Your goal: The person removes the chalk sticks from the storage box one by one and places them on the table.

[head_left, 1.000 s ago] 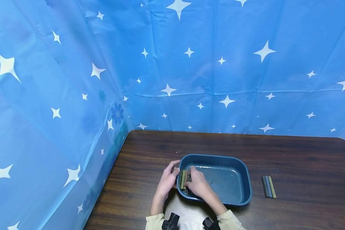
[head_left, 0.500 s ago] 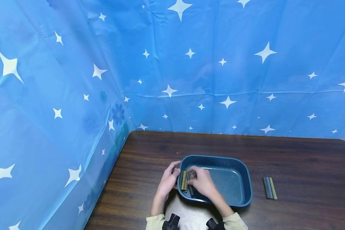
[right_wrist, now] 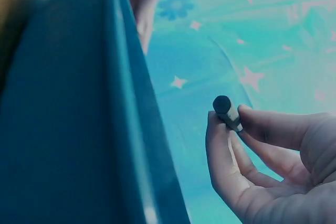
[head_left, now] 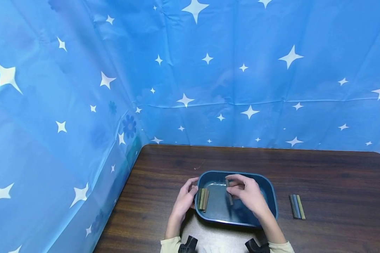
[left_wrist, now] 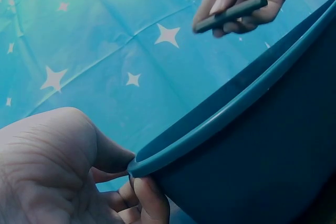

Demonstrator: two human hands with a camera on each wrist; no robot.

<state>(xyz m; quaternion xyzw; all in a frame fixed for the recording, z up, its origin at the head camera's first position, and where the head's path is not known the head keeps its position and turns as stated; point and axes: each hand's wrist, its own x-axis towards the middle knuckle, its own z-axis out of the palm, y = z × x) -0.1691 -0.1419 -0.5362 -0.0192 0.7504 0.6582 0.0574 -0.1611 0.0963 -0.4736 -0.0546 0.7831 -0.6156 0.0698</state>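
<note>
A blue rectangular tub (head_left: 216,211) sits on the table. My left hand (head_left: 183,201) is at its left end, and in the left wrist view the thumb and fingers pinch the tub's rim (left_wrist: 220,116). My right hand (head_left: 251,195) pinches a slim dark grey stick (head_left: 230,199) between thumb and fingertips, above the middle of the tub. The right wrist view shows the stick (right_wrist: 223,105) nearly end-on, its end face dark. Several similar sticks (head_left: 204,199), olive and brown, lie side by side against the tub's left wall.
Right of the tub, three sticks (head_left: 297,206) in dark, blue-grey and olive tones lie together on the dark wooden table (head_left: 342,196). A blue curtain with white stars (head_left: 209,80) stands behind the table and along its left side.
My right hand has moved from the left end of the tub rightward to over its middle, lifting the dark grey stick away from the others. The left hand has stayed at the rim.
</note>
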